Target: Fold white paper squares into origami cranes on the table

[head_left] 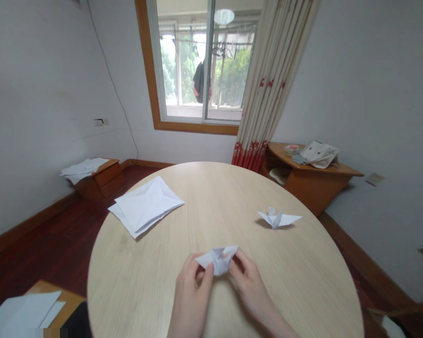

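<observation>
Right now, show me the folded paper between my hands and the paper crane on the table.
folded paper (217,261): head view, on its central folds.
paper crane (274,218): head view, on its body.

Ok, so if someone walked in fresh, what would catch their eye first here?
First, the folded white paper held between the left hand and right hand at the near edge of the round wooden table. Farther right sits a small origami figure; farther left lies a large creased paper sheet.

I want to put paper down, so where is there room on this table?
Bare wood lies between the folded sheet and paper crane, and beside your left hand. It's crowded where your left hand and right hand hold folded paper.
</observation>
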A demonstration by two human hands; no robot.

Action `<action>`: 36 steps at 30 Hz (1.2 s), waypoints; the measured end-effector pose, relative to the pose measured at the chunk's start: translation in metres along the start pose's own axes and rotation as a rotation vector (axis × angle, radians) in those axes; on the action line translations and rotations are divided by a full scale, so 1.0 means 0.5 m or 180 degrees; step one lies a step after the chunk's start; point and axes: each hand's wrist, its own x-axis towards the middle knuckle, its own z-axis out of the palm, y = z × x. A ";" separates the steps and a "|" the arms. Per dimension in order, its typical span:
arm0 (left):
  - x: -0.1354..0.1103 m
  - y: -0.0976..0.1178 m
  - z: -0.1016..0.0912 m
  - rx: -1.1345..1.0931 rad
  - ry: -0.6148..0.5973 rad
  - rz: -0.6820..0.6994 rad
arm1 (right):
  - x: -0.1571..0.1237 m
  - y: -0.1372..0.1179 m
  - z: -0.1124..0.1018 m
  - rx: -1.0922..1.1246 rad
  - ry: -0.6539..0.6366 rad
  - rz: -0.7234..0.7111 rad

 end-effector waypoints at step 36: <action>0.003 0.015 -0.030 -0.2068 0.0554 -0.1344 | 0.002 -0.013 -0.024 0.1582 -0.0088 0.1258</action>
